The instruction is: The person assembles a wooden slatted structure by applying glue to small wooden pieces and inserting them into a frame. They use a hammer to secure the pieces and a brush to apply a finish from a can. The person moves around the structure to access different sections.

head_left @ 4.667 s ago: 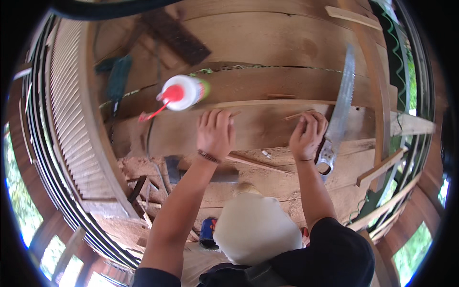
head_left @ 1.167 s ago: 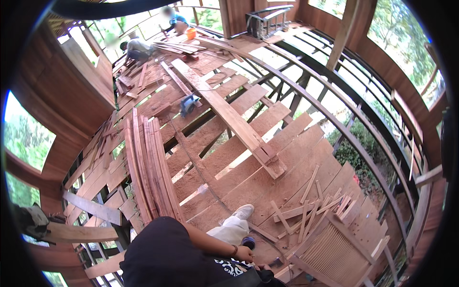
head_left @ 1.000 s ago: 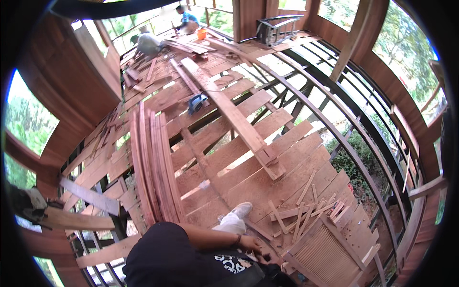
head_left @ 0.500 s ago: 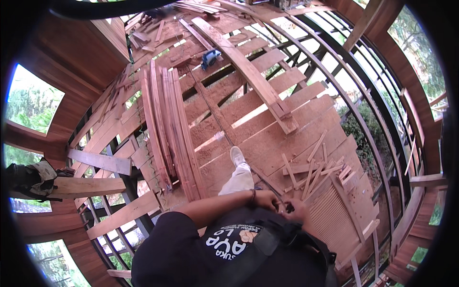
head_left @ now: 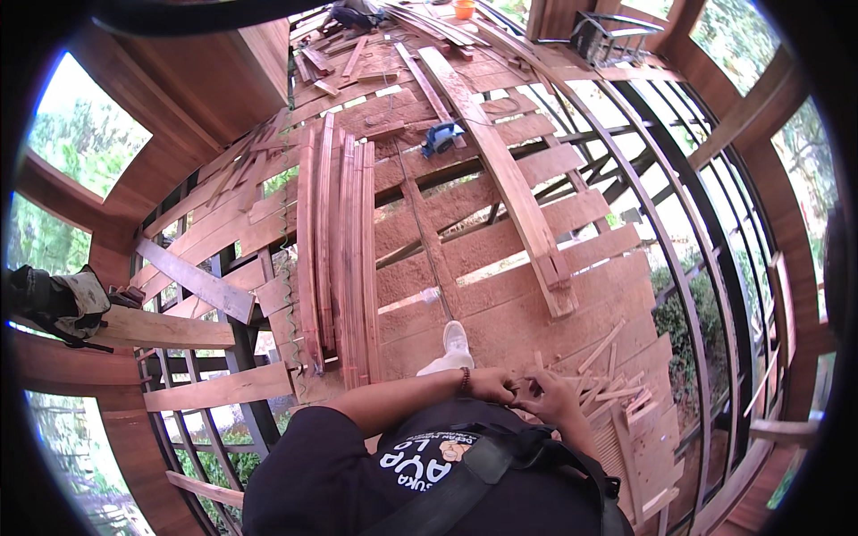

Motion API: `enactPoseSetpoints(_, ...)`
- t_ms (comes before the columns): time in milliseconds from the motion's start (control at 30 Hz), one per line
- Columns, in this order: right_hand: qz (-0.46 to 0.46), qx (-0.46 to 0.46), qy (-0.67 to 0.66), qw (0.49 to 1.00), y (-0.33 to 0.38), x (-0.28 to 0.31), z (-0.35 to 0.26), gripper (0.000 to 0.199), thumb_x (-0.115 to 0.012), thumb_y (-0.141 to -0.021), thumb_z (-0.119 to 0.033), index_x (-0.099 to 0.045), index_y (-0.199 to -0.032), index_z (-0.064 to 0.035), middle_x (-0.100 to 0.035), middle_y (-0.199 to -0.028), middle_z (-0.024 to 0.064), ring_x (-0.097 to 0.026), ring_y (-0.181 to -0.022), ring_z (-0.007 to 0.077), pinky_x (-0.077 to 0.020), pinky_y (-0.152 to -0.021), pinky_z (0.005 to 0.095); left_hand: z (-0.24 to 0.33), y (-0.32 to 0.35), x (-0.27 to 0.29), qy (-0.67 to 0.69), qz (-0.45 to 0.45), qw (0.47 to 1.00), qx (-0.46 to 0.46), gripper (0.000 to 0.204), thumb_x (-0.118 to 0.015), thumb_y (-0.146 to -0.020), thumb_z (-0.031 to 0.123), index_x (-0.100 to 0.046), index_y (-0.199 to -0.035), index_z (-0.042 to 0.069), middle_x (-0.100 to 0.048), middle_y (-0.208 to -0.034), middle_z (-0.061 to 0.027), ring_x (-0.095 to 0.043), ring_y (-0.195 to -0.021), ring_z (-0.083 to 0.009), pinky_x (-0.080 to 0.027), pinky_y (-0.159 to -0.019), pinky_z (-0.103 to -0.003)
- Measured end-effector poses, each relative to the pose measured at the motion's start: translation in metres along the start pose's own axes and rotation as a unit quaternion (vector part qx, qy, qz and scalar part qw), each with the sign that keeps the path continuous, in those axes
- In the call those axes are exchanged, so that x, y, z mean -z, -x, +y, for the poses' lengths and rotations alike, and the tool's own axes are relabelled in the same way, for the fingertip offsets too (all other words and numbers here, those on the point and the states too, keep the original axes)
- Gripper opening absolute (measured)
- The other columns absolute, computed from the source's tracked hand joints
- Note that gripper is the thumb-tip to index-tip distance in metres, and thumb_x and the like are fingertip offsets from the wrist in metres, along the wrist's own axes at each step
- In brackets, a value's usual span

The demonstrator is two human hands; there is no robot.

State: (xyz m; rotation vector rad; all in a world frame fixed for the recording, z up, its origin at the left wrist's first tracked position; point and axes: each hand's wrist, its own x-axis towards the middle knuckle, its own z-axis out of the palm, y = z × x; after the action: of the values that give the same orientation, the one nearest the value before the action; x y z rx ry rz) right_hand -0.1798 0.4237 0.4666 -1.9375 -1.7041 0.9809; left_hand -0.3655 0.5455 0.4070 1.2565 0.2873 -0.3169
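Note:
My left hand, with a beaded bracelet at the wrist, is held in front of my waist. Its fingers are curled in. My right hand is close beside it, thumb and fingers bent together. Whatever lies between the fingertips is too small to make out. Below the hands are plank offcuts and thin wood strips, next to a ribbed wooden panel. My light shoe rests on the dusty boards ahead of the hands.
Long reddish boards lie stacked left of centre. A thick plank runs past a blue power tool. Gaps open between floorboards and dark beams on the right. An orange bucket stands far off; a bag sits at left.
The view has tilted up and shifted, so the boards and blue tool appear lower and farther right, and the orange bucket shows. Both hands stay together at my waist.

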Motion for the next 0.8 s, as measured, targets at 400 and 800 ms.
enactPoseSetpoints(400,0.0,-0.06,-0.005,0.998,-0.121,0.034,0.052,0.017,-0.067,-0.094,-0.016,-0.07,-0.094,0.0014,-0.07,-0.079,0.0151,-0.069,-0.07,0.0239,-0.0544,-0.065,0.0387,-0.036,0.048,0.121,-0.069,0.403,0.912,0.033,0.029,-0.062,-0.091,0.026,-0.071,-0.098,0.0,-0.069,-0.088,-0.0124,-0.064,-0.081,-0.0209,-0.051,-0.074,-0.037)
enactPoseSetpoints(800,-0.04,-0.412,-0.056,0.909,-0.079,0.063,0.232,0.018,-0.046,-0.094,-0.001,-0.06,-0.102,0.0073,-0.067,-0.071,0.0184,-0.067,-0.054,0.0246,-0.0549,-0.049,0.0365,-0.297,0.18,0.084,-0.108,0.468,0.788,0.385,0.03,-0.051,-0.094,0.019,-0.076,-0.107,0.008,-0.071,-0.116,-0.0204,-0.069,-0.11,-0.0349,-0.054,-0.096,-0.048)
